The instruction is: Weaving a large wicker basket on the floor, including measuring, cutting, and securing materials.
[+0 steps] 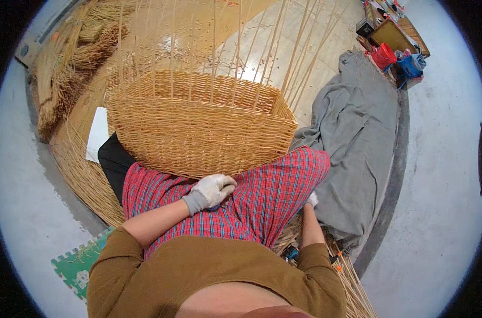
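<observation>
A woven wicker basket [198, 135] leans across my lap, with tall bare stakes rising from its far side. My left hand [213, 191], in a white knitted glove, rests on the red plaid cloth [272, 185] over my legs, just below the basket's near edge. Its fingers are curled in; whether they hold anything is hidden. A small dark blue thing [213, 208] shows beneath that hand. Down beside my right knee is my right hand [312, 199], also gloved. Cloth and knee cover most of it, so its fingers do not show.
Bundles of straw-coloured rods [81, 69] lie at the far left. To the right spreads a grey cloth [357, 143]. Beyond it stand a red bucket [383, 55] and a blue container [410, 66]. More thin rods [353, 289] lie by my right elbow, a green mat [79, 265] at lower left.
</observation>
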A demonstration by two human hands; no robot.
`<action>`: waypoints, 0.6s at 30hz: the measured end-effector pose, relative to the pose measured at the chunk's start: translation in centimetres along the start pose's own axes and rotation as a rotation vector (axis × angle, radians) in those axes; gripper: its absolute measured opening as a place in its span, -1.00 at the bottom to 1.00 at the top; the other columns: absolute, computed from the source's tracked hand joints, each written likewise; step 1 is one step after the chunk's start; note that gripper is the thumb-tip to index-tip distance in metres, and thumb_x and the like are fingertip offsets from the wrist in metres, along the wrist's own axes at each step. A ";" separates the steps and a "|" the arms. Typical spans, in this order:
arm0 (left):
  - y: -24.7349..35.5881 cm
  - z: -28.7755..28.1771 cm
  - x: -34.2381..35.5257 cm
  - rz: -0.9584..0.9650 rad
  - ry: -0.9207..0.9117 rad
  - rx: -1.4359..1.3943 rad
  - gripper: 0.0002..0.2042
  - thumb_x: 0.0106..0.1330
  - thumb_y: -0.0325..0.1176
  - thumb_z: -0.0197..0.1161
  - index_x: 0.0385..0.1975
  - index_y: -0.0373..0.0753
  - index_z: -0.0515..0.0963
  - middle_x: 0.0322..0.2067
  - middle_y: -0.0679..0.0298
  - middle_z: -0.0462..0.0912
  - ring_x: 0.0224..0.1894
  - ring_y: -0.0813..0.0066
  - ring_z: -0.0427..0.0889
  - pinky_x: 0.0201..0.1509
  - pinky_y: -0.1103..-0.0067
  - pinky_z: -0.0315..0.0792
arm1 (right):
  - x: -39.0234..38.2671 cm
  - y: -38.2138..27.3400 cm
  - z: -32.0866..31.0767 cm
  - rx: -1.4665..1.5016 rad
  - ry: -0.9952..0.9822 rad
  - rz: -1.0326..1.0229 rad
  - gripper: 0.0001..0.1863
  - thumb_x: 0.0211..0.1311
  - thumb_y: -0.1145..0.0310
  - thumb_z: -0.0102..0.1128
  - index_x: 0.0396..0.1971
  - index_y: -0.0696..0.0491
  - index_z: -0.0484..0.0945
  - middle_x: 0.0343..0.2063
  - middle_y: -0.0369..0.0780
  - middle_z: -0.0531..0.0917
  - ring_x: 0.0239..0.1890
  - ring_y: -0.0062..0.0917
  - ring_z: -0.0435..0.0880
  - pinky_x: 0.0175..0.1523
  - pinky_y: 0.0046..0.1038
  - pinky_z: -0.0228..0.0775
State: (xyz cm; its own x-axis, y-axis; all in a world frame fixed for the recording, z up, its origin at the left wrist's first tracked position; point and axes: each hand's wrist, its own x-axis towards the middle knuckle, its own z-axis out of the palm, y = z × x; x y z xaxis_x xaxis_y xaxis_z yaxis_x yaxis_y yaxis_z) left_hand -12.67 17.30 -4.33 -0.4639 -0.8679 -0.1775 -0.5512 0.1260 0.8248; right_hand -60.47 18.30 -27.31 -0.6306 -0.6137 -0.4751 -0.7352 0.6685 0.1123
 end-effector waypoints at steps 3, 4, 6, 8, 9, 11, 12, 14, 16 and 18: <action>-0.4 0.7 0.3 0.015 -0.011 -0.098 -0.81 0.28 -0.24 0.18 -0.24 -0.18 0.62 -0.29 0.15 0.68 -0.20 0.18 0.64 -0.10 0.38 0.50 | -1.3 -1.1 -6.3 -0.252 0.352 -0.076 -0.47 0.13 0.01 0.02 0.15 -0.27 0.43 -0.06 -0.24 0.56 0.05 -0.30 0.52 0.14 -0.13 0.21; -0.1 0.6 0.8 0.090 0.071 -0.093 -0.81 0.30 -0.25 0.16 -0.23 -0.18 0.62 -0.28 0.15 0.68 -0.19 0.20 0.65 -0.10 0.39 0.50 | -1.7 -1.4 -8.9 -0.107 0.306 -0.040 -0.43 0.09 0.04 0.08 0.19 -0.31 0.39 -0.03 -0.20 0.56 0.08 -0.29 0.51 0.15 -0.15 0.24; 0.7 0.2 1.7 0.116 0.156 -0.118 -0.81 0.30 -0.27 0.17 -0.23 -0.19 0.62 -0.28 0.14 0.67 -0.20 0.20 0.64 -0.10 0.41 0.50 | -2.6 -2.8 -13.7 0.108 0.286 -0.115 -0.37 0.06 0.10 0.20 0.20 -0.15 0.38 0.06 -0.10 0.52 0.12 -0.23 0.49 0.22 -0.21 0.27; 1.9 -0.6 2.3 0.139 0.230 -0.243 -0.83 0.29 -0.36 0.20 -0.17 -0.22 0.60 -0.31 0.13 0.66 -0.23 0.22 0.64 -0.10 0.47 0.51 | -5.0 -6.0 -17.5 0.616 0.522 -0.383 -0.47 0.13 0.26 0.23 0.14 0.04 0.42 0.06 -0.10 0.53 0.10 -0.29 0.51 0.21 -0.28 0.30; 2.6 -1.2 2.4 0.156 0.288 -0.227 -0.83 0.29 -0.36 0.20 -0.17 -0.22 0.60 -0.31 0.13 0.66 -0.23 0.22 0.64 -0.10 0.47 0.51 | -6.9 -8.0 -19.5 1.036 0.581 -0.506 -0.53 0.17 0.35 0.23 0.10 0.13 0.44 0.04 -0.12 0.53 0.08 -0.33 0.51 0.21 -0.30 0.31; 4.1 -2.5 1.9 0.259 0.492 -0.268 -0.80 0.31 -0.35 0.17 -0.12 -0.18 0.57 -0.27 0.14 0.61 -0.19 0.19 0.61 -0.08 0.40 0.49 | -13.2 -10.7 -22.6 1.154 0.606 -0.794 -0.63 0.23 0.52 0.15 0.06 0.18 0.45 0.01 -0.15 0.54 0.07 -0.42 0.50 0.22 -0.38 0.29; 5.0 -3.2 1.5 0.234 0.511 -0.265 -0.80 0.31 -0.35 0.17 -0.12 -0.18 0.57 -0.27 0.14 0.61 -0.19 0.19 0.61 -0.08 0.40 0.49 | -17.0 -12.8 -22.5 1.179 0.443 -0.880 -0.58 0.25 0.49 0.14 0.12 0.17 0.40 0.05 -0.14 0.52 0.10 -0.41 0.48 0.24 -0.37 0.27; 6.4 -4.4 1.1 0.352 0.661 -0.347 -0.75 0.29 -0.40 0.19 -0.04 -0.15 0.54 -0.18 0.17 0.55 -0.14 0.18 0.59 -0.08 0.37 0.49 | -24.4 -17.1 -21.2 1.218 0.083 -1.133 -0.51 0.32 0.37 0.10 0.22 0.15 0.30 0.13 -0.14 0.46 0.16 -0.41 0.43 0.27 -0.35 0.25; 7.3 -5.4 0.9 0.339 0.778 -0.272 -0.73 0.28 -0.39 0.19 -0.02 -0.12 0.54 -0.16 0.18 0.54 -0.12 0.18 0.57 -0.08 0.37 0.48 | -30.7 -22.3 -17.5 1.401 -0.477 -1.142 -0.43 0.39 0.17 0.02 0.29 0.15 0.21 0.20 -0.15 0.39 0.21 -0.42 0.38 0.27 -0.34 0.25; 6.4 -6.8 0.2 0.336 0.879 0.044 -0.71 0.19 -0.42 0.27 -0.07 -0.11 0.57 -0.19 0.17 0.50 -0.14 0.19 0.57 -0.10 0.42 0.48 | -34.0 -25.8 -15.3 1.575 -0.936 -0.878 -0.36 0.41 -0.02 -0.08 0.29 0.14 0.19 0.21 -0.17 0.38 0.20 -0.41 0.40 0.26 -0.34 0.28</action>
State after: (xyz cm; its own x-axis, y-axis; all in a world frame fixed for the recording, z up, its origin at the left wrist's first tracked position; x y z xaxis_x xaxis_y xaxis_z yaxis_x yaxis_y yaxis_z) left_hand -11.57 14.63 4.62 0.0766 -0.8319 0.5496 -0.5181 0.4377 0.7348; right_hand -23.85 15.54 -0.71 0.3794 -0.8934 -0.2404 0.4267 0.3996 -0.8113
